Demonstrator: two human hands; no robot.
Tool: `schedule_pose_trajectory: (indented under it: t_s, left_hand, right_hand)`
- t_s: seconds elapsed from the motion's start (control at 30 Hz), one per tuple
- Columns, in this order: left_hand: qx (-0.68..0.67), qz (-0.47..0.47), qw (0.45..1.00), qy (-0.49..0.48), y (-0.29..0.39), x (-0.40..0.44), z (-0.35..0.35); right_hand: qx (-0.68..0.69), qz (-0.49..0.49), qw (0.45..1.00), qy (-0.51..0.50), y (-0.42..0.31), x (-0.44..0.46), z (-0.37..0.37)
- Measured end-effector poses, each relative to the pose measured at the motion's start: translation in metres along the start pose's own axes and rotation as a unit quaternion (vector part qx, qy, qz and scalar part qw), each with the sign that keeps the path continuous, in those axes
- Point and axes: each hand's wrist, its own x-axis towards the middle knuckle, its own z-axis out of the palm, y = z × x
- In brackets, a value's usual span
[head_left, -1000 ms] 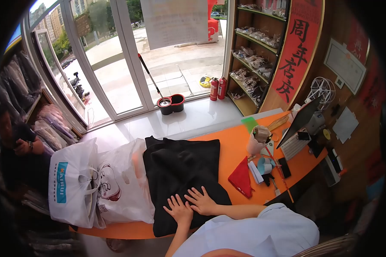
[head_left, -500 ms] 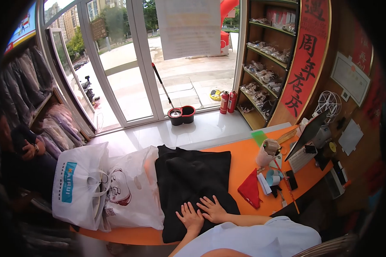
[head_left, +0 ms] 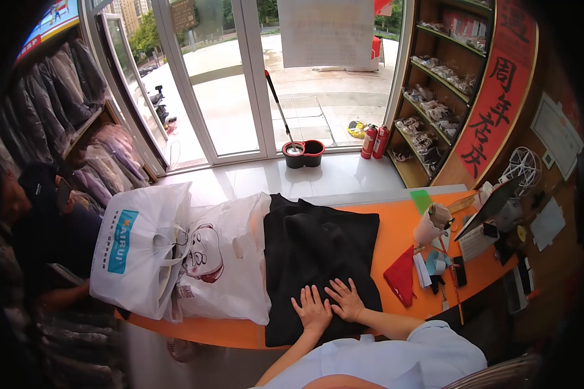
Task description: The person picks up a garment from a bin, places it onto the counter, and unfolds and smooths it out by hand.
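A black garment (head_left: 311,253) is spread on the orange counter, with creases and a raised fold across its middle. Flat on its near part lies my left hand (head_left: 313,313), fingers apart. My right hand (head_left: 346,302) rests just beside it on the same cloth, palm down and fingers stretched out. Neither hand grips anything. Left of the garment, against its edge, lies a white plastic bag (head_left: 250,285) printed with a cartoon face. A fuller white bag (head_left: 143,285) with a blue label stands farther left.
On the orange counter (head_left: 363,223), to the right, are a red cloth (head_left: 400,280), a pen holder (head_left: 430,225), a tape roll and a monitor (head_left: 490,204). Another person (head_left: 45,227) is at the left beside the bags. Beyond the counter stands a mop bucket (head_left: 305,155).
My view has shifted, so the counter sits farther right in the picture. Both hands stay flat on the black garment. The person at the left has lowered an arm beside the bags.
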Motion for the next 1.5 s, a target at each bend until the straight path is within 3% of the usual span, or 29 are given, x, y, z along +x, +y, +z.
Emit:
schedule_pose_trajectory:
  t_s: [1.5]
  left_hand:
    - [-0.026, -0.003, 1.000, 0.011, -0.001, -0.006, 0.008]
  right_hand:
    - [0.054, 0.003, 0.998, 0.027, 0.000, -0.001, 0.000]
